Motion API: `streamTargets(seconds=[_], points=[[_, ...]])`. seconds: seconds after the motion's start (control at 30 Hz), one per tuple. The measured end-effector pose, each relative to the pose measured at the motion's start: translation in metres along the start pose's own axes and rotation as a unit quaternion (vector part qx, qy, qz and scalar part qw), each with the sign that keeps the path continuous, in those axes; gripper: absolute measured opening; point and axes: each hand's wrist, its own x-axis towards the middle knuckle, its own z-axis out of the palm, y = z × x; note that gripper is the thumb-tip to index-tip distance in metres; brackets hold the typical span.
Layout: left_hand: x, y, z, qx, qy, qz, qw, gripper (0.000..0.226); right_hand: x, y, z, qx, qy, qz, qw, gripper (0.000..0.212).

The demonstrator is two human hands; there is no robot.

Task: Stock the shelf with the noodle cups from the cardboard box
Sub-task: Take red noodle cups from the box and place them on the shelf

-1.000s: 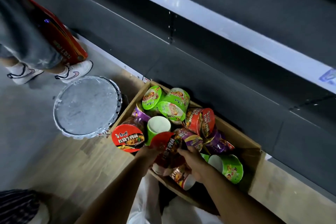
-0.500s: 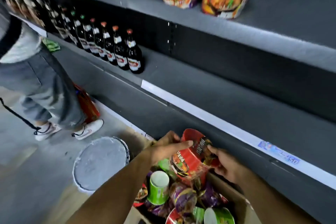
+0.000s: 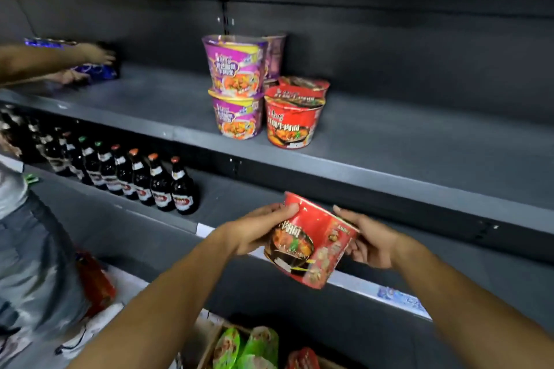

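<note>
A red noodle cup point(image 3: 311, 244) is held tilted in mid-air between both hands, below the upper shelf point(image 3: 404, 159). My left hand point(image 3: 257, 231) grips its left side and my right hand point(image 3: 368, 241) grips its rim on the right. On that shelf stand two stacked purple cups point(image 3: 235, 87) with more purple cups behind them. Beside them stand a red cup point(image 3: 292, 120) and a second red cup behind it. The cardboard box point(image 3: 215, 341) sits at the bottom edge, with green cups point(image 3: 248, 347) and a red cup showing.
Dark bottles point(image 3: 144, 180) line the left of the middle shelf. Another person stands at the left, their hands point(image 3: 96, 54) on blue packets point(image 3: 99, 70) on the upper shelf. A red bag point(image 3: 96, 281) hangs by their leg. The upper shelf runs on to the right of the cups.
Both hands have lifted the red cup out of the box and up towards the shelves. My view has tilted up from the box to the upper shelf.
</note>
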Motion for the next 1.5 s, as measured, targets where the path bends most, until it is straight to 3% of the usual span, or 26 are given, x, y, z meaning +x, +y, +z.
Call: streamTargets(seconds=[0.17,0.33,0.5,0.57,0.67,0.9,1.03,1.1,1.17,1.23,1.3,1.37,1.43,1.5], points=[[0.005,0.057,0.012,-0.025,0.001,0.042,0.999,0.084,-0.033,-0.046,-0.005,0.051,-0.017,-0.066,0.996,0.057],[0.008,0.100,0.013,-0.040,0.027,0.121,0.991,0.091,-0.052,-0.085,-0.005,0.095,-0.016,-0.161,0.982,0.060],[0.018,0.131,0.002,-0.064,0.082,0.181,0.978,0.106,-0.061,-0.114,0.007,0.122,-0.007,-0.258,0.958,0.088],[0.022,0.137,-0.005,-0.054,0.110,0.201,0.972,0.112,-0.063,-0.122,0.015,0.100,-0.001,-0.288,0.952,0.075],[0.029,0.142,-0.014,-0.034,0.128,0.215,0.967,0.107,-0.065,-0.133,0.028,0.038,0.017,-0.317,0.947,0.041],[0.025,0.164,-0.022,-0.003,0.131,0.293,0.947,0.092,-0.059,-0.157,0.055,-0.012,0.039,-0.350,0.936,0.051],[0.025,0.177,-0.033,0.023,0.130,0.324,0.937,0.084,-0.056,-0.170,0.066,-0.011,0.030,-0.399,0.916,0.025],[0.024,0.180,-0.041,0.011,0.114,0.334,0.936,0.080,-0.056,-0.181,0.068,0.000,0.045,-0.413,0.910,0.040],[0.024,0.178,-0.048,0.022,0.131,0.347,0.928,0.075,-0.053,-0.194,0.068,0.012,0.060,-0.414,0.908,0.070],[0.022,0.167,-0.053,0.072,0.204,0.361,0.907,0.063,-0.047,-0.206,0.068,0.020,0.075,-0.416,0.906,0.083],[0.028,0.145,-0.062,0.140,0.283,0.364,0.876,0.030,-0.038,-0.218,0.069,0.036,0.090,-0.423,0.901,0.091],[0.038,0.121,-0.073,0.228,0.302,0.341,0.860,0.007,-0.027,-0.231,0.069,0.051,0.103,-0.433,0.894,0.093],[0.053,0.098,-0.084,0.315,0.283,0.323,0.846,0.016,-0.010,-0.242,0.068,0.066,0.119,-0.437,0.889,0.083],[0.062,0.092,-0.089,0.343,0.295,0.321,0.832,0.011,0.007,-0.251,0.068,0.077,0.133,-0.437,0.886,0.072]])
